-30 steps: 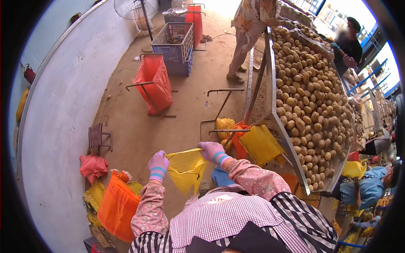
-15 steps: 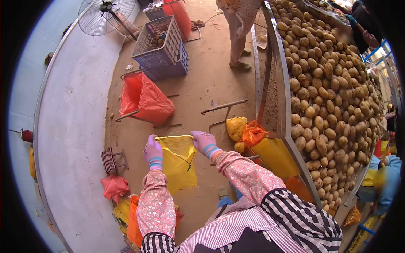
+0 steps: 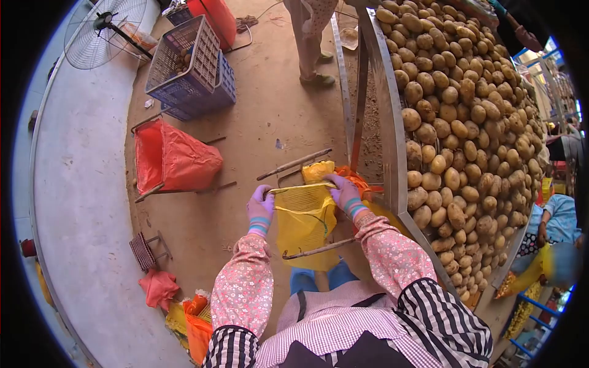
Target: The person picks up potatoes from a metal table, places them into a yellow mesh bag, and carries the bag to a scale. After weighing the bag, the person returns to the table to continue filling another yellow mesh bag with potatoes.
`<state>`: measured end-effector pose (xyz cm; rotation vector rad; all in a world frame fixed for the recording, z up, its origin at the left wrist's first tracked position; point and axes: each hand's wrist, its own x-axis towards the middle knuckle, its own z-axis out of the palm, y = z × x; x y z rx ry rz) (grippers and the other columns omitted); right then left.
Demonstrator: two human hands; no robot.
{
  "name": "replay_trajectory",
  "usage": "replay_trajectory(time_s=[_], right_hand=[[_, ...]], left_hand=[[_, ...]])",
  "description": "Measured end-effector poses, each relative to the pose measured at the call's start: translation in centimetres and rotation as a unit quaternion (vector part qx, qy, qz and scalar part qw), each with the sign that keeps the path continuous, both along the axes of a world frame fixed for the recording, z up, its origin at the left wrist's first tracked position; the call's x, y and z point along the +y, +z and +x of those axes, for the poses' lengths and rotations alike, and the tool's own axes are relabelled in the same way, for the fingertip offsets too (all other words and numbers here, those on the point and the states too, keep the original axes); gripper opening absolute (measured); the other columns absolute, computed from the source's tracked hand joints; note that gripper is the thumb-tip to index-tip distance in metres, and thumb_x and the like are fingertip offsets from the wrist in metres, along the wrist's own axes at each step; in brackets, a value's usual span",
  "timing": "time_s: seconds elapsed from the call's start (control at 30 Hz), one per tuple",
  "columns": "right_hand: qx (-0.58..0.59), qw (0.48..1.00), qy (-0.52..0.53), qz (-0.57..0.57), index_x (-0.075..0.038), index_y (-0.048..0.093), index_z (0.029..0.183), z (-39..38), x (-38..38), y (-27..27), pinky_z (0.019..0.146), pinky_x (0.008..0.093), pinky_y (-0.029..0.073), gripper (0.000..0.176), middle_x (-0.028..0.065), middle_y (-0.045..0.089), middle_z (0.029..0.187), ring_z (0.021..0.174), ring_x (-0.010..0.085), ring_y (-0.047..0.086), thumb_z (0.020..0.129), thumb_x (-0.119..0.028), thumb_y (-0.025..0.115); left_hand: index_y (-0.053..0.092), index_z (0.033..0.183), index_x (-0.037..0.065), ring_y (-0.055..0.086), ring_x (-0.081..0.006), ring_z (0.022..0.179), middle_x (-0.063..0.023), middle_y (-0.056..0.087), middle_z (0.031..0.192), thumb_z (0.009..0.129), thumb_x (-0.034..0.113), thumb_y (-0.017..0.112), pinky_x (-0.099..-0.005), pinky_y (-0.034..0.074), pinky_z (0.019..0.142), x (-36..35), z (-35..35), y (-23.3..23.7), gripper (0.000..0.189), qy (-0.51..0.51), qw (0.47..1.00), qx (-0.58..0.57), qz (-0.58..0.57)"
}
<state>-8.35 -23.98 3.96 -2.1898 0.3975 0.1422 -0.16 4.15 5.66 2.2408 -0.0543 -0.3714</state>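
Observation:
In my gloved hands a yellow mesh bag (image 3: 302, 228) is stretched by its top edge. My left hand (image 3: 260, 207) is closed on its left corner, and my right hand (image 3: 343, 194) grips the right corner. Both gloves are purple with striped cuffs. The bag hangs down over a metal stand, whose far bar (image 3: 294, 164) lies just beyond the bag's top edge. A nearer bar (image 3: 319, 248) crosses the lower part of the bag. Right behind my right hand are a filled yellow bag (image 3: 318, 172) and an orange bag (image 3: 353, 178), partly hidden.
Potatoes (image 3: 466, 147) are heaped on a metal-edged table (image 3: 388, 116) at right. A red bag (image 3: 184, 161) hangs on a stand at left, near stacked crates (image 3: 190, 80). A fan (image 3: 104, 24), a striped stool (image 3: 144, 251) and a standing person (image 3: 310, 37) are also around.
My hands have carried the yellow mesh bag rightward relative to the floor, from open ground to over the metal stand. The view has shifted right and closer to the potato table.

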Motion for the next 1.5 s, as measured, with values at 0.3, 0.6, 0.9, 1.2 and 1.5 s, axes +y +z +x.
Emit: replay_trajectory(time_s=[0.3,0.6,0.9,1.2,1.5], right_hand=[[-0.061,0.988,-0.071,0.122,-0.005,0.071,0.119,-0.6,-2.2,2.3,0.095,0.0362,0.053,0.028,0.0142,0.073,0.110,0.107,0.0314,0.070,0.092,-0.007,0.063],[-0.059,0.973,-0.208,0.084,-0.004,0.068,0.124,2.9,-0.3,3.2,0.096,0.0340,0.052,0.029,0.0145,0.074,0.114,0.107,0.0242,0.070,0.096,-0.005,0.060],[-0.088,0.977,-0.147,0.126,-0.003,0.057,0.145,4.5,-1.8,2.2,0.106,0.0291,0.046,0.048,0.0134,0.068,0.132,0.122,0.0178,0.063,0.098,0.000,0.051],[-0.076,0.978,-0.088,0.173,0.000,0.060,0.141,5.3,-2.4,2.1,0.103,0.0271,0.047,0.044,0.0081,0.069,0.128,0.116,0.0130,0.062,0.098,0.000,0.049],[-0.058,0.976,-0.121,0.170,-0.001,0.068,0.118,6.7,-3.3,-1.0,0.090,0.0271,0.052,0.024,0.0033,0.072,0.105,0.098,0.0103,0.064,0.099,-0.004,0.054]], left_hand=[[0.070,0.106,0.003,0.062,-0.0088,0.083,-0.0015,0.070,0.094,0.095,0.003,0.069,-0.0272,0.053,0.077,-1.2,0.0,0.1,0.011,0.035,0.969,0.077,-0.234],[0.071,0.106,0.000,0.057,-0.0050,0.079,0.0040,0.065,0.088,0.098,0.008,0.070,-0.0217,0.048,0.071,-2.9,0.3,-0.6,0.011,0.167,0.954,0.056,-0.243],[0.071,0.118,-0.004,0.061,-0.0070,0.090,0.0000,0.070,0.100,0.099,0.005,0.067,-0.0226,0.050,0.081,-4.6,0.1,-1.9,0.021,0.256,0.896,0.087,-0.351],[0.070,0.125,-0.004,0.063,-0.0082,0.097,-0.0020,0.072,0.110,0.101,0.004,0.065,-0.0236,0.050,0.089,-4.5,0.3,-2.3,0.026,0.249,0.888,0.078,-0.378],[0.069,0.124,-0.002,0.062,-0.0074,0.097,-0.0009,0.072,0.109,0.105,0.011,0.064,-0.0244,0.052,0.085,-4.6,0.7,-2.9,0.025,0.239,0.884,0.070,-0.396]])
